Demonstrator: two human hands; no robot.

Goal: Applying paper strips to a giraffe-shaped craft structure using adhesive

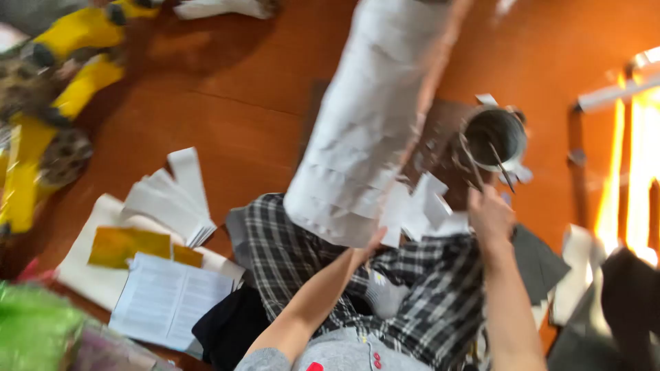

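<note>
My left hand (370,246) reaches up to the lower end of a big tube covered in overlapping white paper strips (371,117) and holds it tilted over my lap; the fingers are mostly hidden behind the tube. Loose white paper scraps (421,206) hang at its lower edge. My right hand (489,214) grips a thin dark two-pronged tool (474,165), too blurred to name, whose tips point at a round metal can (496,134) standing just beyond the hand.
The plaid cloth (302,254) covers my lap above an orange-brown wooden floor (227,103). To the left lie a stack of white paper strips (172,196), a yellow sheet (127,246) and an open booklet (165,295). Yellow shapes (69,41) sit far left, a green bag (34,326) lower left.
</note>
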